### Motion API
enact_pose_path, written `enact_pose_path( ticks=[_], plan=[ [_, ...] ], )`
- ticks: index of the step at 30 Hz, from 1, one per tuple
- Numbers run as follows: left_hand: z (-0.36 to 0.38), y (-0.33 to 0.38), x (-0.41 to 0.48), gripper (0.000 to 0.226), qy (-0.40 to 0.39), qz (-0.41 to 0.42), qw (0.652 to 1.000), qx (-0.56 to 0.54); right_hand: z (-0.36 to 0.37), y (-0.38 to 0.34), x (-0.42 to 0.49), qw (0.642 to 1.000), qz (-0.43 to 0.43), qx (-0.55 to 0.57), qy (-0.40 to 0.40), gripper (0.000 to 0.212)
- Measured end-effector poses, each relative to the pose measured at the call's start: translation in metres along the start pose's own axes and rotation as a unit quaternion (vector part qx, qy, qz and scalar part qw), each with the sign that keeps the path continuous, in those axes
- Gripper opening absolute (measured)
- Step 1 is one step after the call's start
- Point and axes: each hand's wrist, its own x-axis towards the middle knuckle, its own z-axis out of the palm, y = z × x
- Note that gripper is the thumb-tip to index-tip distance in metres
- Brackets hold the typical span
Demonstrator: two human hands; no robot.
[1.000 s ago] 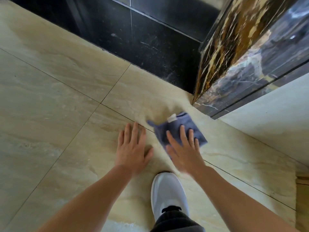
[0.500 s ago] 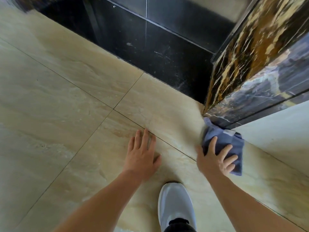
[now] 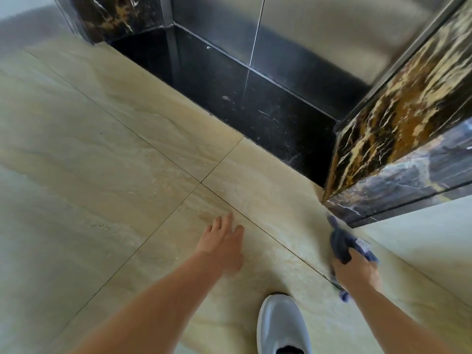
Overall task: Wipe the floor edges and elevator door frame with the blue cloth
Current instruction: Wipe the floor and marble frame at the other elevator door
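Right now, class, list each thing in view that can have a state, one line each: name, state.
blue cloth: bunched, gripped by the right hand, beside the foot of the door frame.
right hand: curled round the blue cloth.
left hand: fingers straight, holding nothing.
elevator doors: closed.
black threshold: speckled with pale marks.
shoe: flat on the floor.

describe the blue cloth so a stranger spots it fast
Find the dark gold-veined marble door frame at right. By its bottom corner, the right hand grips a bunched blue cloth over the beige floor. Nothing else there is blue.
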Motion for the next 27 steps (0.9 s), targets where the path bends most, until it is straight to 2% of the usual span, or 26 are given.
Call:
enact_pose_path(
  ticks=[2, 3, 5, 8, 10, 14, 17, 20, 24, 27],
  plan=[
    [-0.020, -0.017, -0.016, 0.055, -0.007, -0.013, 1.000, -0.003, -0.013, -0.024, -0.008, 0.994, -0.031, 0.070, -0.083, 0.010],
    [-0.032, -0.030, -0.028, 0.053, -0.003, -0.023, 1.000, -0.006, -0.022, -0.046, -0.018, 0.984, -0.038, 0.098, -0.142, 0.011],
    [-0.049, -0.050, -0.050, 0.049, -0.004, -0.046, 0.999, -0.017, -0.038, -0.087, -0.039, 0.955, -0.037, 0.150, -0.253, 0.029],
    [-0.075, -0.086, -0.098, 0.045, -0.011, -0.088, 0.993, -0.077, -0.063, -0.163, -0.094, 0.919, -0.103, 0.190, -0.329, 0.046],
    [-0.090, -0.106, -0.126, 0.043, -0.024, -0.104, 0.987, -0.119, -0.080, -0.210, -0.133, 0.916, -0.146, 0.177, -0.330, 0.049],
    [-0.118, -0.152, -0.150, 0.043, -0.058, -0.132, 0.981, -0.133, -0.106, -0.318, -0.184, 0.933, -0.216, 0.146, -0.248, 0.017],
    [-0.125, -0.193, -0.136, 0.042, -0.073, -0.168, 0.970, -0.157, -0.094, -0.404, -0.193, 0.910, -0.310, 0.172, -0.213, 0.013],
    [-0.125, -0.231, -0.100, 0.034, -0.069, -0.204, 0.951, -0.220, -0.063, -0.476, -0.180, 0.886, -0.355, 0.189, -0.230, 0.013],
    [-0.136, -0.278, -0.026, 0.021, -0.052, -0.249, 0.923, -0.290, -0.013, -0.556, -0.124, 0.875, -0.366, 0.166, -0.268, 0.018],
    [-0.156, -0.320, 0.039, 0.014, 0.009, -0.258, 0.920, -0.296, 0.026, -0.617, -0.070, 0.867, -0.350, 0.194, -0.297, 0.017]
  ],
)
